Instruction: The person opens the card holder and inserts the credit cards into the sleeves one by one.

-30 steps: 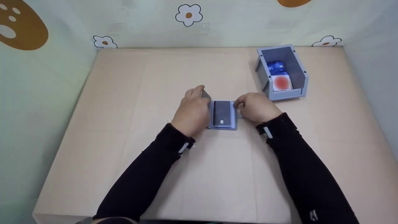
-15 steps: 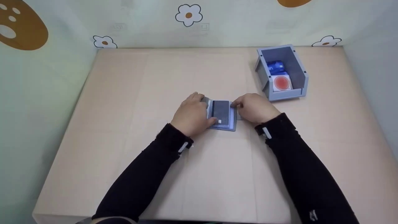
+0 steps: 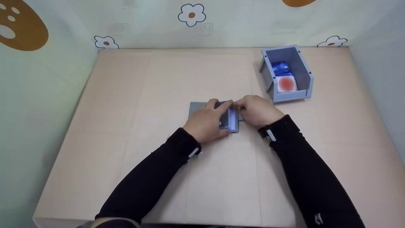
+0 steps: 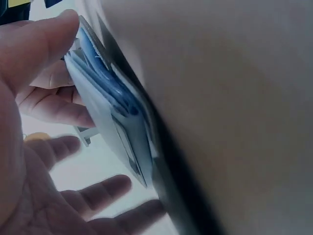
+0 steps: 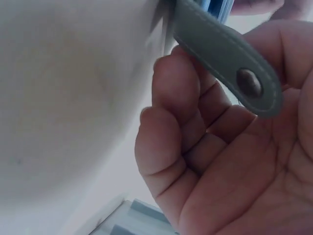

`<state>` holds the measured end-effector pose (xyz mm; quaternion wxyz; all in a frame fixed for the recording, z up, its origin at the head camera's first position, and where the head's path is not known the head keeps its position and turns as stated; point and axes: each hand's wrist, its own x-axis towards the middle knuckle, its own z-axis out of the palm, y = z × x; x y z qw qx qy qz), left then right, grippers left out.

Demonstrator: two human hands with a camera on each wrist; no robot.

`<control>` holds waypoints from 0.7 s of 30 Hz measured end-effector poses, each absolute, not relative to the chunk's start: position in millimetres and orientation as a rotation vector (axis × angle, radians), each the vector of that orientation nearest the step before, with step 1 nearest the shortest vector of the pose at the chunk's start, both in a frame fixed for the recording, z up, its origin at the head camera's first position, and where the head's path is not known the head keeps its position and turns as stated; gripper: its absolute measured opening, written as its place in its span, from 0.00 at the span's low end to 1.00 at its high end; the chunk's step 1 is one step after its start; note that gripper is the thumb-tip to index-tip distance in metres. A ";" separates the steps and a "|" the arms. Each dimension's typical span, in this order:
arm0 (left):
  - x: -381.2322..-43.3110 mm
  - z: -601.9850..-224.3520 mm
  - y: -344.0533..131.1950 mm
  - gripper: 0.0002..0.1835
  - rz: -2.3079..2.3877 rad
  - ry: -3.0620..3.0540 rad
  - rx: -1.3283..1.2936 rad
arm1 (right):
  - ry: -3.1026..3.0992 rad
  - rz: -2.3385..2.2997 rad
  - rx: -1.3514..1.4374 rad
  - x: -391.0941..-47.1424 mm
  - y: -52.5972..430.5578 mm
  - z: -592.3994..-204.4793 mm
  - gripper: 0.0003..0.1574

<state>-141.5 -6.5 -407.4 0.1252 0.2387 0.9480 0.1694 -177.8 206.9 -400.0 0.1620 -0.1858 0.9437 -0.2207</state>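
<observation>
A grey card holder (image 3: 195, 108) lies spread on the table, its cover folded out to the left. On its right half are bluish clear sleeves (image 3: 233, 118), with a dark card (image 3: 224, 119) in the top one. My left hand (image 3: 207, 122) rests over the holder, fingers extended, thumb at the near edge. In the left wrist view the stacked sleeves (image 4: 100, 93) show edge-on beside the thumb. My right hand (image 3: 258, 109) pinches at the upper right edge of the sleeves, its other fingers curled. The snap strap (image 5: 220, 56) sticks out past that hand in the right wrist view.
A grey plastic bin (image 3: 292, 95) stands at the back right of the table (image 3: 158, 79). It holds blue packets (image 3: 281, 67) and a white item with a red circle (image 3: 286, 84). Walls with printed flowers border the back and sides.
My left hand has moved right, from lifting the cover to lying across the sleeves; the cover is now flat on the left. My right hand has shifted slightly left, still at the sleeves' edge.
</observation>
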 end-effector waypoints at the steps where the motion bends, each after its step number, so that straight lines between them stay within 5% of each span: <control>1: -142.3 -407.4 -6.9 0.51 0.512 2.755 0.704 | 2.695 -0.632 -0.541 -177.7 207.1 -399.9 0.27; 13: -148.7 -401.7 -18.6 0.42 0.623 2.669 0.637 | 2.644 -0.706 -0.610 -176.5 204.0 -400.8 0.32; 21: -153.0 -399.1 -32.0 0.36 0.691 2.624 0.677 | 2.638 -0.649 -0.613 -174.8 203.0 -400.7 0.27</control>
